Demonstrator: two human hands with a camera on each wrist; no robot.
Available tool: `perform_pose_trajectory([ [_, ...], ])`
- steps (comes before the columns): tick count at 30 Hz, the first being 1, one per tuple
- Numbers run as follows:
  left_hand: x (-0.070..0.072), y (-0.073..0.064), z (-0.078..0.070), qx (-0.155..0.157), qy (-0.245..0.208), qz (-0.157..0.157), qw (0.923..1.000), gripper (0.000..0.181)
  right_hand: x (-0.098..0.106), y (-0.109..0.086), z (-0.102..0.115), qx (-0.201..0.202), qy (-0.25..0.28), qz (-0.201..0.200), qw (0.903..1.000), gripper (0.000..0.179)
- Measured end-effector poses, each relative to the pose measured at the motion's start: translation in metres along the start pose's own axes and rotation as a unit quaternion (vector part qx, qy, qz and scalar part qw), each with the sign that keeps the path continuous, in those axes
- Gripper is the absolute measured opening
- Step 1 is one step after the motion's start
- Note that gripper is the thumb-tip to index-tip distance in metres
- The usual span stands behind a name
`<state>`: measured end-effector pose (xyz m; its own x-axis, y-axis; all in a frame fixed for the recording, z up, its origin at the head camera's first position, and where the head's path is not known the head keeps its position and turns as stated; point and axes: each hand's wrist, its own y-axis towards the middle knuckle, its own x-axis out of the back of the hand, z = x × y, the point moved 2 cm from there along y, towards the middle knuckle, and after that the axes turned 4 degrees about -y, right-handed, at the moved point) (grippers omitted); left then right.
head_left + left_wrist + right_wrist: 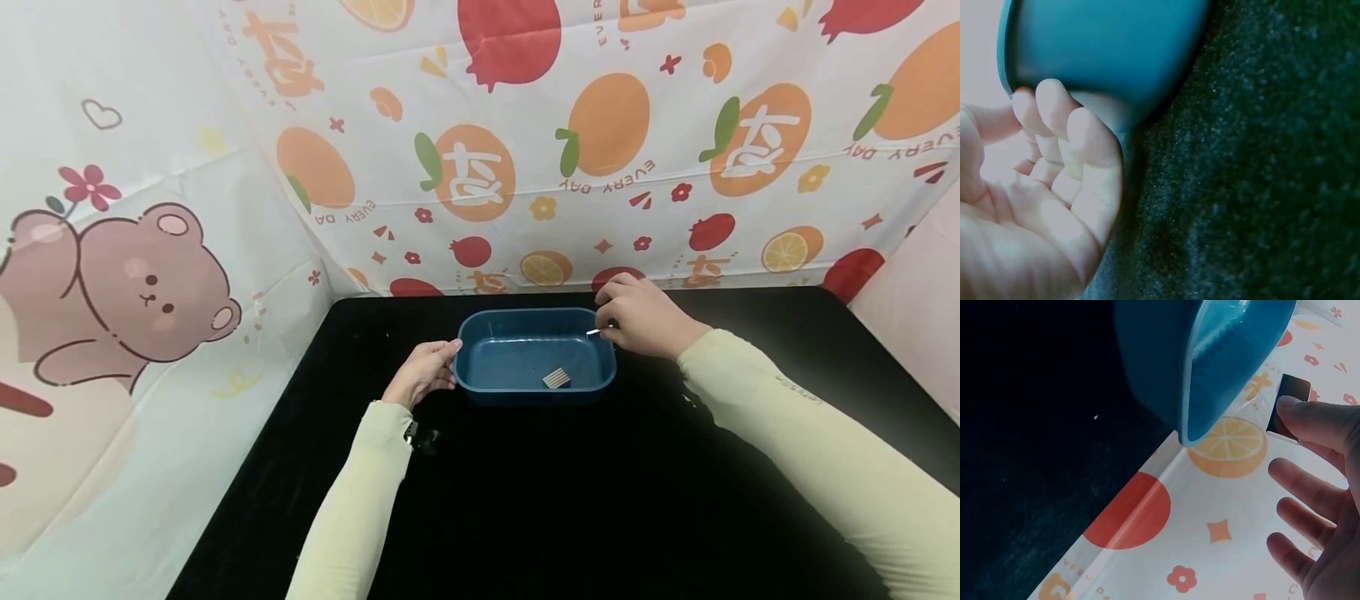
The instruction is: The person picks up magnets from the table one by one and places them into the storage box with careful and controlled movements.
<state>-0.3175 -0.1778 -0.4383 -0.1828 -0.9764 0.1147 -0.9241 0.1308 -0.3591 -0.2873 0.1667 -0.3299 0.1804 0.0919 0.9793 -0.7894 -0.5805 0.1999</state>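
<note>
A blue rectangular plastic basin (498,358) stands on the black table. My left hand (426,371) grips its left end, the thumb at the rim and the fingers curled against the outer wall; the left wrist view shows these fingertips (1054,106) by the basin. My right hand (641,317) is above the basin's right end. Between thumb and forefinger it pinches a small flat rectangular plate (1297,386), dark-faced with a shiny edge, while the other fingers are spread. On the basin floor, near the front, lies a small striped stack of thin silvery pieces (557,379).
The black tabletop (525,500) stretches toward me from the basin. Behind it hangs a white cloth (540,242) printed with fruit. A cloth with a bear print (157,283) hangs along the left side.
</note>
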Motion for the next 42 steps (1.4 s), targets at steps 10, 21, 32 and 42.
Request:
perform_pose_trajectory([
  [10, -0.003, -0.003, -0.005, -0.002, -0.005, 0.012, 0.9999, 0.033, -0.007, 0.009, 0.006, 0.002, 0.009, 0.018, 0.9998, 0.013],
  [21, -0.004, 0.001, -0.003, 0.001, -0.002, 0.003, 1.0000, 0.034, -0.009, 0.017, 0.010, 0.003, 0.007, 0.033, 0.9994, 0.016],
  [32, -0.003, 0.002, -0.001, 0.002, -0.002, 0.005, 1.0000, 0.034, -0.011, 0.023, 0.014, 0.013, 0.013, 0.032, 0.9993, 0.014],
  [42, 0.000, 0.002, 0.001, 0.003, -0.004, -0.001, 1.0000, 0.033, -0.017, 0.028, 0.018, 0.017, 0.024, 0.032, 0.9990, 0.013],
])
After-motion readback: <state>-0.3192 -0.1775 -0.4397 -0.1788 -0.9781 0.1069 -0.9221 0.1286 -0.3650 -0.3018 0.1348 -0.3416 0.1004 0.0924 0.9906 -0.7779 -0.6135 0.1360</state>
